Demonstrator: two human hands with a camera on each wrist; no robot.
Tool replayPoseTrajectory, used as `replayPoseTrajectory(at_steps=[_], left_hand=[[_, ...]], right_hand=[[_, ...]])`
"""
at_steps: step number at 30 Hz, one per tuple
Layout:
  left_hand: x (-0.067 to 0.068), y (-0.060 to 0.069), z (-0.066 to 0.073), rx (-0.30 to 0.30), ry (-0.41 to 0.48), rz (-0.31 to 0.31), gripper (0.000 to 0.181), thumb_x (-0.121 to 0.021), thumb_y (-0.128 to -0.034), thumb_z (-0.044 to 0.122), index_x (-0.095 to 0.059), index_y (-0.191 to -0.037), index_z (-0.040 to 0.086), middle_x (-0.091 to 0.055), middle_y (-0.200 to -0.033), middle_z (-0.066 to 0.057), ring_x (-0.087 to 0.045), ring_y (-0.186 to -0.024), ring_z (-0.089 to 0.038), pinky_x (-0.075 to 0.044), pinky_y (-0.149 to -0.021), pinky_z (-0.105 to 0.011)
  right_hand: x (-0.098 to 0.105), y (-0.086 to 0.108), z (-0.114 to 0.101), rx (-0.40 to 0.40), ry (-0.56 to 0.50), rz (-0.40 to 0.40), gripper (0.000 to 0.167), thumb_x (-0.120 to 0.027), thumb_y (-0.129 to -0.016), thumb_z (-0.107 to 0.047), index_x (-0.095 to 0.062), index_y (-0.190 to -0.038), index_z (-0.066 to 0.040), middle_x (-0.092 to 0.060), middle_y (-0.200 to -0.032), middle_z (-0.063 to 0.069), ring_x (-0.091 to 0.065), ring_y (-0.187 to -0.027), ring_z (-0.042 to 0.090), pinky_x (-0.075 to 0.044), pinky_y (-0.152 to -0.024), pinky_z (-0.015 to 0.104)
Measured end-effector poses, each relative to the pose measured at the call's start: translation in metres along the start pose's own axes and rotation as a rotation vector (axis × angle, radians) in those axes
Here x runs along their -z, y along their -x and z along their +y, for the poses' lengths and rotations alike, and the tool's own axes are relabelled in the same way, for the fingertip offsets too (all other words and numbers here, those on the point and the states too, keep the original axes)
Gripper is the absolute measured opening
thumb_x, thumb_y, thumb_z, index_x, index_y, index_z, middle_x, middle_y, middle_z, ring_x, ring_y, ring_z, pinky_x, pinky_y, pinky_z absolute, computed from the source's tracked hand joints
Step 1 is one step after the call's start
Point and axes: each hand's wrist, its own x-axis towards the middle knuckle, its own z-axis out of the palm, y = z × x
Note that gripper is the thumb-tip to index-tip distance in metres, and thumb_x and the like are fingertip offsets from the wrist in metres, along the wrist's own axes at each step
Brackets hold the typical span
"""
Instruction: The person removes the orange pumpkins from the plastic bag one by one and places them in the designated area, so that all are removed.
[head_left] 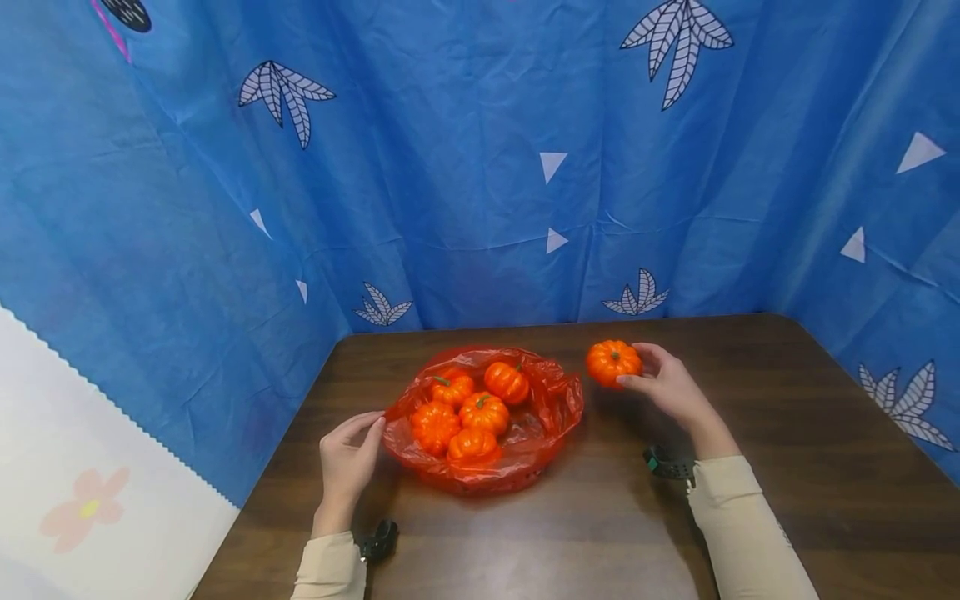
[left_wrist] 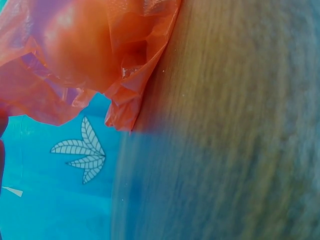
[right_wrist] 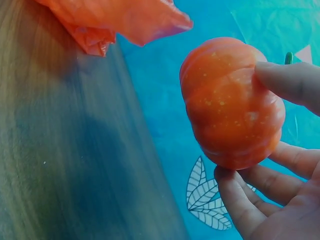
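A red plastic bag [head_left: 555, 392] lies with its mouth spread wide, seemingly over a round basket whose red wall [head_left: 480, 483] shows below it. Several small orange pumpkins [head_left: 483, 414] with green stems sit inside. At the bag's left rim my left hand [head_left: 348, 457] pinches the plastic between thumb and fingers; in the left wrist view the bag [left_wrist: 135, 65] is close but the hand is mostly out of frame. My right hand [head_left: 670, 390] holds another small pumpkin [head_left: 613, 363] above the table, just right of the bag. Thumb and fingertips grip that pumpkin [right_wrist: 232, 105] in the right wrist view.
The dark wooden table [head_left: 525, 542] carries the bag near its middle. A blue curtain [head_left: 480, 167] with leaf and triangle prints hangs behind and along the sides. White cloth [head_left: 90, 467] with a flower print lies at the left. Each wrist wears a black strap [head_left: 667, 463].
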Motion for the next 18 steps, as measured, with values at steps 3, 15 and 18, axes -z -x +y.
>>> replayPoseTrajectory(at_steps=[3,15,18], left_hand=[[0.002,-0.001,0.010,-0.011,0.009,-0.006,0.010,-0.074,-0.0807,-0.012,-0.076,-0.090,-0.010,-0.075,-0.090,-0.024,-0.073,-0.079,-0.023,-0.053,-0.074,-0.008],[0.003,-0.003,0.011,-0.074,-0.003,0.014,0.013,-0.074,-0.0778,-0.016,-0.076,-0.089,-0.010,-0.075,-0.087,-0.023,-0.072,-0.076,-0.027,-0.050,-0.079,-0.004],[0.002,-0.002,0.010,-0.060,-0.004,0.013,0.013,-0.073,-0.0779,-0.016,-0.076,-0.089,-0.009,-0.075,-0.088,-0.023,-0.072,-0.076,-0.022,-0.050,-0.079,-0.004]], right_hand=[[0.000,-0.002,0.005,-0.015,0.007,0.005,0.078,-0.072,-0.093,-0.027,-0.030,-0.152,0.003,-0.035,-0.155,0.030,-0.042,-0.136,0.049,-0.040,-0.111,0.059],[-0.001,-0.006,0.018,-0.096,-0.002,0.013,0.080,-0.071,-0.093,-0.029,-0.028,-0.153,0.003,-0.031,-0.157,0.030,-0.038,-0.139,0.049,-0.038,-0.113,0.059],[-0.002,-0.006,0.022,-0.109,-0.006,0.012,0.079,-0.071,-0.093,-0.027,-0.028,-0.153,0.003,-0.030,-0.158,0.030,-0.037,-0.140,0.049,-0.037,-0.113,0.059]])
